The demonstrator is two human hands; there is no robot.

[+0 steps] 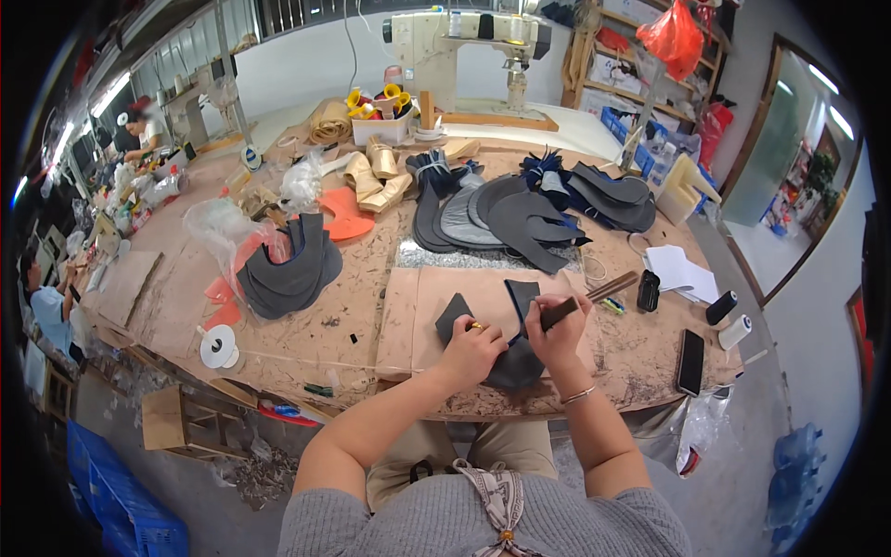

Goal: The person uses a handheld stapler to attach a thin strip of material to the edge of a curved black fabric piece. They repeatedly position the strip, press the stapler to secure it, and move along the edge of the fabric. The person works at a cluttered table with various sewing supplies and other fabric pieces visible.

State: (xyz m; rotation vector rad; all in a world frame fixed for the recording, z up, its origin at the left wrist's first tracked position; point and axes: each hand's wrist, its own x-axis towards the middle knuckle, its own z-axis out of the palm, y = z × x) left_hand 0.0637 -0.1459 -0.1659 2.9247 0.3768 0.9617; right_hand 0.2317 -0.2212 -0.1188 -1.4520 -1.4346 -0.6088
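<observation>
While hands (559, 332) work, scuffed tabletop (362, 290), grey floor (742, 418)

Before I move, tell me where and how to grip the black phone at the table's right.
Grip the black phone by both long edges, coming from above and its near end: it lies flat, long and narrow, and the thread cones near its far end would probably crowd a reach from there.

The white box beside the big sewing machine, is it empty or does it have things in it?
Not empty: yellow cones stick up above the rim of the white box. I cannot tell how deeply it is filled.
</observation>
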